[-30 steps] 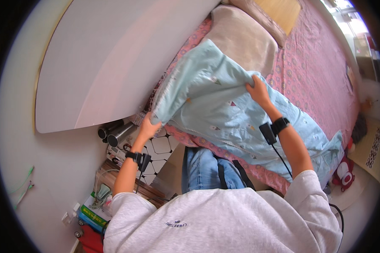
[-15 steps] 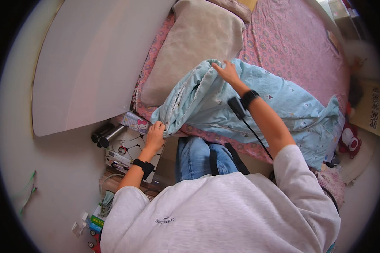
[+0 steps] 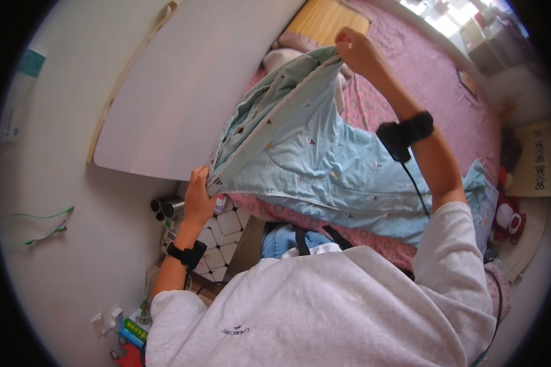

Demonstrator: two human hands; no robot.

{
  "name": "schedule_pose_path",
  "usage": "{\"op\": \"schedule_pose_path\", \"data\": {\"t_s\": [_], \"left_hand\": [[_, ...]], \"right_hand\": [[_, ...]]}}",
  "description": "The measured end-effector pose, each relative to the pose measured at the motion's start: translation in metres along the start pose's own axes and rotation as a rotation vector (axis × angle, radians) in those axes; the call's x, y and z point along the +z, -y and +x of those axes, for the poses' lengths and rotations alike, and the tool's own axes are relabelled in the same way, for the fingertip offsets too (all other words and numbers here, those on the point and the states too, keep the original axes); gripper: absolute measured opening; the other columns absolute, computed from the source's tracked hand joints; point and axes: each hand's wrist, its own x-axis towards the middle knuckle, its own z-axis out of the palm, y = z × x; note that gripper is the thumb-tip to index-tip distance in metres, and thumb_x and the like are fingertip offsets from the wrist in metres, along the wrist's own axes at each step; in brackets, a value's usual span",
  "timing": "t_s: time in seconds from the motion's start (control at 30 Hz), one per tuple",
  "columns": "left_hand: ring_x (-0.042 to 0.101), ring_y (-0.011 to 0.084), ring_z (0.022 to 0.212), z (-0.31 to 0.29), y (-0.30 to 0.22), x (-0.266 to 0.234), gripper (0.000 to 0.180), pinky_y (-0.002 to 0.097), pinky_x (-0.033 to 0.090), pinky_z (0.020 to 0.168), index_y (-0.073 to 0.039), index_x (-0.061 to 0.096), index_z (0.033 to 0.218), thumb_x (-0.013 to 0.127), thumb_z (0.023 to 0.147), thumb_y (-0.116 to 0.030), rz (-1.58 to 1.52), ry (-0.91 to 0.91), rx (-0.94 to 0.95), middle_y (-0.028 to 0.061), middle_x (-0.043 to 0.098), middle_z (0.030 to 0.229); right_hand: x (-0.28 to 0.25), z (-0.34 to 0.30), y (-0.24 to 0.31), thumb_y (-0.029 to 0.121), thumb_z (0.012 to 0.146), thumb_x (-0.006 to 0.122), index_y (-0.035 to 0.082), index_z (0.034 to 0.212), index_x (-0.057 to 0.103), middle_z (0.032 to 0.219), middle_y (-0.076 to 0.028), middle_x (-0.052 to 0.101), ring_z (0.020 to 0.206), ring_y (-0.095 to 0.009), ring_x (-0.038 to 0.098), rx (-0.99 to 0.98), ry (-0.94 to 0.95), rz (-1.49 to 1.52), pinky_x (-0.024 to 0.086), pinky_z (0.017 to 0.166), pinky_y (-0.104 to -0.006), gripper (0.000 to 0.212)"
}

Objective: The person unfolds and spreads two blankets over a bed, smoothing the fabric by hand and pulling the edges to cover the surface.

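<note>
A light blue printed duvet cover (image 3: pixel 315 153) with a pale trimmed edge lies across the near part of the bed. Its left end is raised, the edge pulled taut on a slant between my two hands. My left hand (image 3: pixel 198 194) is closed on the near corner, beside the white panel. Farther off, my right hand (image 3: pixel 354 49) grips the other end of that edge, fingers curled into a fist. Between the hands the end gapes a little, showing folded layers inside. The rest spreads rightward over the pink patterned sheet (image 3: pixel 434 67). Each of my wrists wears a black strapped device.
A large white panel (image 3: pixel 165 92) leans at the left of the bed. A yellow slatted mat (image 3: pixel 324 23) and a beige blanket (image 3: pixel 280 59) lie at the far end. Metal cylinders (image 3: pixel 172 210) stand by the tiled-pattern surface (image 3: pixel 217 238). A red plush toy (image 3: pixel 509 221) sits at right.
Both hands have risen, the right one farther away and closing on the edge. The cover's left end has gone from bunched to stretched, and now hides most of the beige blanket.
</note>
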Motion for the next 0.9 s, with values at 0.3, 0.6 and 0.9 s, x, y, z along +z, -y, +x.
{"op": "schedule_pose_path", "data": {"t_s": [0.3,0.6,0.9], "left_hand": [[0.043,0.0283,0.086,0.015,-0.011,-0.008,0.043,0.0336,0.04,0.066,-0.015,0.048,0.09,0.041,0.055,0.008,0.194,0.251,0.212,0.0099,0.038,0.099],[0.043,0.0264,0.081,-0.021,-0.031,0.026,0.039,0.0326,0.039,0.067,-0.008,0.051,0.082,0.046,0.048,0.01,0.084,0.316,0.251,0.008,0.041,0.098],[0.044,0.0235,0.08,-0.037,-0.05,0.018,0.042,0.0308,0.039,0.066,-0.009,0.049,0.089,0.047,0.05,0.007,0.137,0.249,0.186,0.0054,0.041,0.098]], "right_hand": [[-0.036,-0.058,-0.073,0.007,0.065,0.038,0.0,0.066,0.048,0.053,-0.006,0.048,0.047,-0.012,0.049,0.11,0.359,0.209,0.039,0.041,-0.0246,0.012],[0.095,-0.159,-0.04,0.013,0.065,0.048,0.003,0.079,0.051,0.069,-0.01,0.053,0.065,-0.021,0.052,-0.015,0.63,0.51,0.04,0.058,-0.0278,0.018],[0.165,-0.167,0.059,0.014,0.055,0.055,0.009,0.108,0.029,0.107,-0.011,0.033,0.099,-0.025,0.032,-0.439,0.289,0.287,0.021,0.083,-0.0365,0.059]]}}
